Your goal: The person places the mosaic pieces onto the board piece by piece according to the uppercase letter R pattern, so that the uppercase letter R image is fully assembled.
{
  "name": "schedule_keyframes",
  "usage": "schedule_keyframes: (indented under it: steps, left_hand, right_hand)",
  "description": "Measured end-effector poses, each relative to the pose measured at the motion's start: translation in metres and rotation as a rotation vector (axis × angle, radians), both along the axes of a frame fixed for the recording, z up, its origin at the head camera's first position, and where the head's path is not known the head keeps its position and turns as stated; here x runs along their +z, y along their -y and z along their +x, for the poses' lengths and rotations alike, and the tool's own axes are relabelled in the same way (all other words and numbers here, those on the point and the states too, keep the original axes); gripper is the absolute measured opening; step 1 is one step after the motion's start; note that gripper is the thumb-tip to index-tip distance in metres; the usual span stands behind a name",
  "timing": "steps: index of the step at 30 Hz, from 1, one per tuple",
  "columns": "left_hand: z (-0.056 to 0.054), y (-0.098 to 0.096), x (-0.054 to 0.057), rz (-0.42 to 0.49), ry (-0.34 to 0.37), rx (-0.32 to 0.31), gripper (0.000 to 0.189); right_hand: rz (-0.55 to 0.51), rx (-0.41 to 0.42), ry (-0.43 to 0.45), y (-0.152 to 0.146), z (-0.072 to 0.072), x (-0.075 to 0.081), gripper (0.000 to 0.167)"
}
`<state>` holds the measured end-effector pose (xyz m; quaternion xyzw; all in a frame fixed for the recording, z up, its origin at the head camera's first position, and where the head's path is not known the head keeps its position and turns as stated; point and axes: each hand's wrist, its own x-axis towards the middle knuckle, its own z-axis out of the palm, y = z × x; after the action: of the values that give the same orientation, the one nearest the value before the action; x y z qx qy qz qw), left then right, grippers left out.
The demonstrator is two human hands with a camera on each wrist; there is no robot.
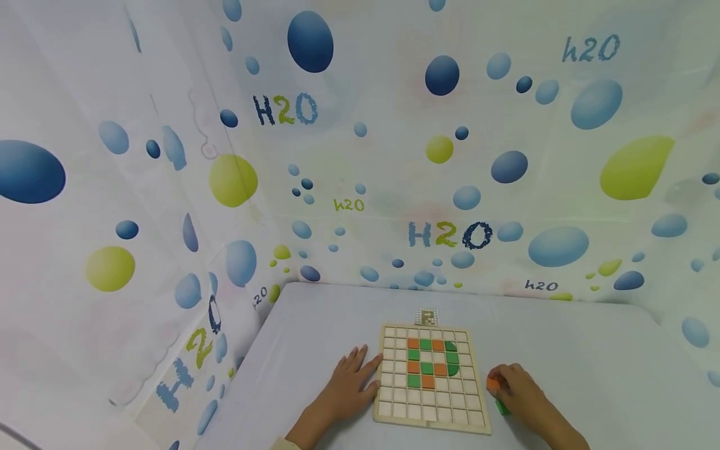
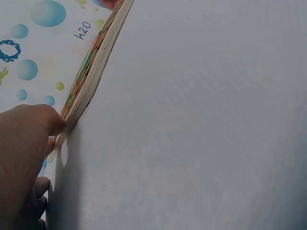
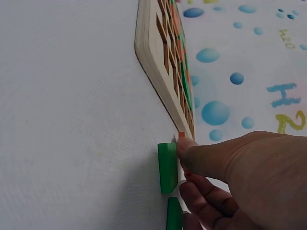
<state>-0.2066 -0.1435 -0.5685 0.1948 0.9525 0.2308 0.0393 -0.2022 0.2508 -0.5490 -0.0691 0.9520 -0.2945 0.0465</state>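
A square wooden grid board (image 1: 396,409) lies on the table, with orange and green tiles in some cells, two of the green pieces with rounded corners. My left hand (image 1: 347,389) rests beside it with fingers spread, fingertips touching its left edge; the thumb (image 2: 50,120) meets that edge in the left wrist view. To the right of the board, my right hand (image 1: 523,400) pinches an orange tile (image 1: 492,383) between thumb and fingers, mostly hidden in the right wrist view. Close under that hand are a green tile (image 3: 167,167) and another green piece (image 3: 174,215).
A small card (image 1: 426,317) with a printed grid pattern lies just beyond the board's far edge. The pale table (image 1: 337,312) meets a wall covering (image 1: 382,156) printed with blue and green bubbles at the back and on the left.
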Motion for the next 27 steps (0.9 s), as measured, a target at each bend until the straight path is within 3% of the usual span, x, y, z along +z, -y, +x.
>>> schedule_keyframes:
  steps: [7, 12, 21, 27]
  left_hand:
    - [0.001, 0.000, 0.000, -0.007, 0.002, 0.004, 0.059]
    - [0.000, 0.000, 0.000, -0.010, 0.002, 0.007, 0.058]
    - [0.000, 0.000, 0.002, -0.010, 0.000, 0.002, 0.059]
    - [0.001, 0.000, 0.001, -0.004, 0.003, 0.003, 0.059]
  right_hand:
    - [-0.042, 0.045, -0.048, 0.012, 0.000, 0.009, 0.022]
    - [-0.095, 0.086, -0.056, 0.036, -0.001, 0.011, 0.021]
    - [-0.136, 0.247, -0.091, 0.091, 0.007, 0.004, 0.023]
    - [-0.074, 0.314, -0.231, 0.118, 0.012, -0.006, 0.014]
